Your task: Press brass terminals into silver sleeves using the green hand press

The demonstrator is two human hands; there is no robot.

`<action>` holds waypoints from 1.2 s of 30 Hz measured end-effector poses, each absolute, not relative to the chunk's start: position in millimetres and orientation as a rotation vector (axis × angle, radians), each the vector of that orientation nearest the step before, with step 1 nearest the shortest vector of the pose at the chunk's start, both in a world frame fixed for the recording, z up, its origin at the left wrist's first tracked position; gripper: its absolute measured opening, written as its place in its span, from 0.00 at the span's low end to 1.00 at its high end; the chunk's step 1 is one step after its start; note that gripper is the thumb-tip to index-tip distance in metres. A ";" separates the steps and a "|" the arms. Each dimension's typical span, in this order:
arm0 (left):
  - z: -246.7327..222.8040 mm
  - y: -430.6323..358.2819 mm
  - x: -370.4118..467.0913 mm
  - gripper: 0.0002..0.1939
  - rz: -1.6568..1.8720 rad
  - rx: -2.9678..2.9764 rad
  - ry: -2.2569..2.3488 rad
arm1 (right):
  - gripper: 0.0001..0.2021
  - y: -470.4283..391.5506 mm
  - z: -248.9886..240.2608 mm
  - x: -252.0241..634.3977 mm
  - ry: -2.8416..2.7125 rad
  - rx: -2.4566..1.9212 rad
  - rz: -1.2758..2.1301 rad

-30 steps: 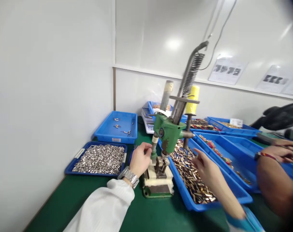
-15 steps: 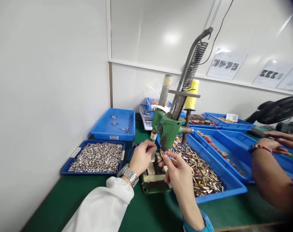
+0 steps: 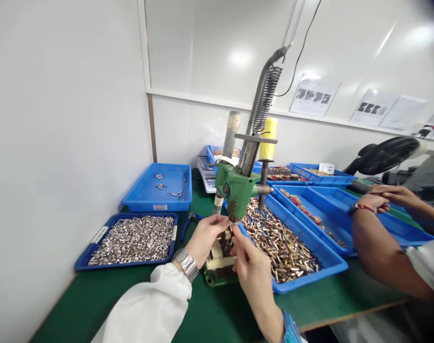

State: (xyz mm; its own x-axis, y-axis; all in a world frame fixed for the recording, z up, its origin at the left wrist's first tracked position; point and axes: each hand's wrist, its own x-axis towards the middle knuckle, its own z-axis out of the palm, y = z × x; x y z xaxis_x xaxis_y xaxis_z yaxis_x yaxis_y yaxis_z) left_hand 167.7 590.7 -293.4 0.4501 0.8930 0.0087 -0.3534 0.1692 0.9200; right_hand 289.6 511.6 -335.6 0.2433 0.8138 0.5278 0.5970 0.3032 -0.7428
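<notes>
A green hand press [image 3: 234,190] stands in front of me, its spring-loaded lever rising to the upper right. Directly under its ram, my left hand [image 3: 207,238] is closed, thumb and fingertips pinched together at the left side. From the right, my right hand [image 3: 251,264] meets it, thumb and forefinger closed at the same spot. Something tiny and brass-coloured seems to show between the fingertips, too small to name. The fingers partly cover the press's lower die. A yellow-wrapped handle [image 3: 268,140] sticks up at the press's right side.
Left stand a tray of small silver metal sleeves [image 3: 134,240] and a blue tray [image 3: 156,190] with a few parts. Blue-handled pliers [image 3: 190,224] lie beside them. Right is a blue bin of brass-coloured pieces [image 3: 284,243]. A co-worker's arms [image 3: 385,228] reach in over more bins.
My left hand has come closer to my right, and their fingertips now meet under the ram. The whole view has shifted slightly. The co-worker's hands have drawn together.
</notes>
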 end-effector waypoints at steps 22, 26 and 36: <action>-302.2 568.6 176.4 0.08 1.316 1.676 0.999 | 0.15 666.0 -72.5 367.2 -1.218 -0.876 -0.223; -302.1 568.2 177.1 0.11 1.264 1.576 1.011 | 0.18 694.9 -67.7 368.7 -1.314 -1.000 0.269; -308.0 570.6 180.0 0.10 1.302 1.556 0.978 | 0.22 641.7 -80.5 360.2 -1.296 -0.702 0.043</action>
